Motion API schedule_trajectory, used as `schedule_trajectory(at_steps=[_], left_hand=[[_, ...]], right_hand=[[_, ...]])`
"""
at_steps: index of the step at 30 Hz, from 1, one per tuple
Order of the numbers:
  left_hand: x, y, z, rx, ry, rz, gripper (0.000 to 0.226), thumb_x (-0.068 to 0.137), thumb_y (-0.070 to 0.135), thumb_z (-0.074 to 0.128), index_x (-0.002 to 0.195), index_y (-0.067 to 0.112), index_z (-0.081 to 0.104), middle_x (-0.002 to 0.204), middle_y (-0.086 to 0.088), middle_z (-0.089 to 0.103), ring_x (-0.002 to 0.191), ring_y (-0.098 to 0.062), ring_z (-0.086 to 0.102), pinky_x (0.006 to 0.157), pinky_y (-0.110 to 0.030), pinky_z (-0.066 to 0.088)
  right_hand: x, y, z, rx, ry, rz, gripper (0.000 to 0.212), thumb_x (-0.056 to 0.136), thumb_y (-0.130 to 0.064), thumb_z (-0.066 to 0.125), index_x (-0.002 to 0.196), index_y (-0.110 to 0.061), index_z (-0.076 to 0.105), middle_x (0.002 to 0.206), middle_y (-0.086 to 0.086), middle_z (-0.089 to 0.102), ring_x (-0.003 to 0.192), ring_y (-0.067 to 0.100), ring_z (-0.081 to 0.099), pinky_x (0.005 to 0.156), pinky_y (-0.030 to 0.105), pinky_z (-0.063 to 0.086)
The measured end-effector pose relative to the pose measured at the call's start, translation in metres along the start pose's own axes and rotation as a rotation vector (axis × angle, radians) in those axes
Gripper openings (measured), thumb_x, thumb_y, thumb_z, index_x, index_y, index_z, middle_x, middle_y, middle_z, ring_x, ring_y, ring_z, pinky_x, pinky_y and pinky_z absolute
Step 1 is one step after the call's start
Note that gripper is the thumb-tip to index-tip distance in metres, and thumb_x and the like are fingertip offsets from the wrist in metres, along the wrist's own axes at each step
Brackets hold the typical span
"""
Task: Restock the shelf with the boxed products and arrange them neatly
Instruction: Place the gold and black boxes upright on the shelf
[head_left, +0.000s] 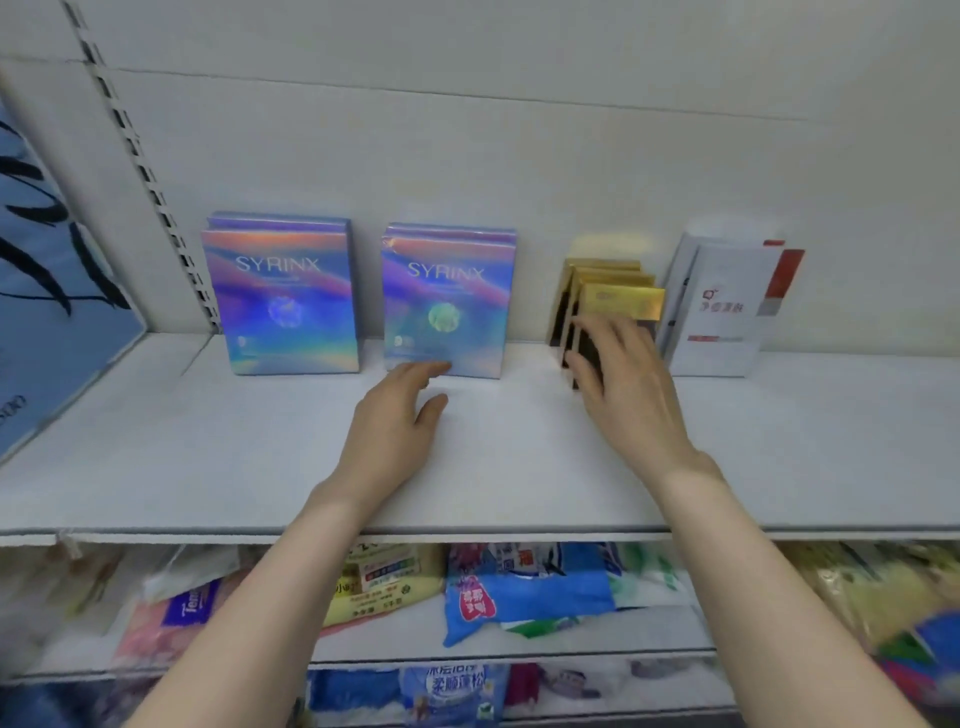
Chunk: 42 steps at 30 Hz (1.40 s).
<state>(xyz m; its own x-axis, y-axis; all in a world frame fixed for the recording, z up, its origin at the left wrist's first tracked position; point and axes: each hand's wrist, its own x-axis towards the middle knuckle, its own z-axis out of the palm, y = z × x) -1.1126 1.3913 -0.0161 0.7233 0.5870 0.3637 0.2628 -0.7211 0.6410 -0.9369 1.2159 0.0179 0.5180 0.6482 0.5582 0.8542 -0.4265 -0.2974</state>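
Two stacks of iridescent SYRINX boxes stand upright at the back of the white shelf (208, 447): one on the left (283, 301), one in the middle (447, 301). Three gold-and-black boxes (618, 293) stand in a staggered row to the right, then white boxes with red marks (722, 306). My left hand (395, 421) reaches toward the bottom edge of the middle SYRINX box with fingers extended, fingertips at or just short of it. The spread fingers of my right hand (623, 384) lie against the front gold box.
A blue poster panel (47, 312) leans at the left end of the shelf. A slotted upright (150, 182) runs up the back wall. Below the shelf edge, lower shelves hold packets and bags (519, 587).
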Motion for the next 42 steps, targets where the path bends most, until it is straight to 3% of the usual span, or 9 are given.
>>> schedule_trajectory(at_steps=[4,10,15,20,24,36,42], left_hand=[[-0.021,0.043,0.026,-0.082,-0.046,0.033,0.031,0.095,0.021,0.054,0.125,0.028,0.060,0.122,0.010,0.061,0.101,-0.005,0.059,0.091,-0.027,0.049],[-0.057,0.119,0.091,-0.149,-0.119,0.092,0.029,0.096,0.019,0.053,0.121,0.032,0.061,0.114,0.018,0.061,0.089,0.002,0.055,0.075,-0.006,0.040],[-0.083,0.206,0.170,-0.258,-0.182,0.178,0.030,0.095,0.015,0.054,0.120,0.029,0.062,0.111,0.016,0.062,0.086,0.000,0.057,0.074,-0.013,0.046],[-0.105,0.309,0.274,-0.336,-0.292,0.292,0.031,0.093,0.015,0.057,0.121,0.028,0.062,0.111,0.013,0.063,0.083,-0.003,0.058,0.075,-0.027,0.051],[-0.106,0.391,0.346,-0.308,-0.375,0.439,0.034,0.090,0.014,0.058,0.122,0.025,0.061,0.115,0.010,0.062,0.092,-0.008,0.060,0.082,-0.027,0.049],[0.019,0.567,0.511,-0.038,-0.451,0.568,0.046,0.092,0.028,0.056,0.137,0.024,0.048,0.141,-0.004,0.047,0.124,-0.025,0.048,0.099,-0.036,0.041],[0.090,0.623,0.592,0.059,-0.485,0.639,0.045,0.093,0.026,0.057,0.136,0.015,0.049,0.138,-0.012,0.049,0.119,-0.033,0.051,0.094,-0.037,0.041]], right_hand=[[-0.071,0.031,-0.027,0.047,0.000,0.240,0.034,0.102,-0.027,0.047,0.134,-0.016,0.054,0.131,0.004,0.055,0.119,0.020,0.049,0.096,0.025,0.035],[-0.171,0.095,-0.075,0.084,0.148,0.474,0.028,0.100,-0.021,0.051,0.125,-0.014,0.060,0.118,0.005,0.062,0.106,0.022,0.057,0.090,0.032,0.042],[-0.238,0.173,-0.134,-0.004,0.174,0.557,0.027,0.099,-0.018,0.050,0.123,-0.011,0.061,0.117,0.006,0.062,0.108,0.023,0.056,0.089,0.025,0.037],[-0.303,0.263,-0.207,-0.084,0.192,0.643,0.028,0.099,-0.020,0.049,0.125,-0.013,0.060,0.121,0.005,0.060,0.113,0.022,0.054,0.095,0.034,0.041],[-0.341,0.334,-0.264,-0.180,0.153,0.734,0.030,0.100,-0.024,0.049,0.127,-0.016,0.058,0.122,0.003,0.059,0.113,0.020,0.053,0.091,0.029,0.038],[-0.297,0.536,-0.378,-0.307,0.097,0.744,0.036,0.100,-0.026,0.048,0.134,-0.014,0.052,0.129,0.008,0.056,0.119,0.026,0.051,0.097,0.038,0.041],[-0.253,0.620,-0.415,-0.335,0.063,0.727,0.038,0.099,-0.028,0.047,0.136,-0.019,0.050,0.130,0.004,0.055,0.119,0.022,0.052,0.099,0.040,0.043]])
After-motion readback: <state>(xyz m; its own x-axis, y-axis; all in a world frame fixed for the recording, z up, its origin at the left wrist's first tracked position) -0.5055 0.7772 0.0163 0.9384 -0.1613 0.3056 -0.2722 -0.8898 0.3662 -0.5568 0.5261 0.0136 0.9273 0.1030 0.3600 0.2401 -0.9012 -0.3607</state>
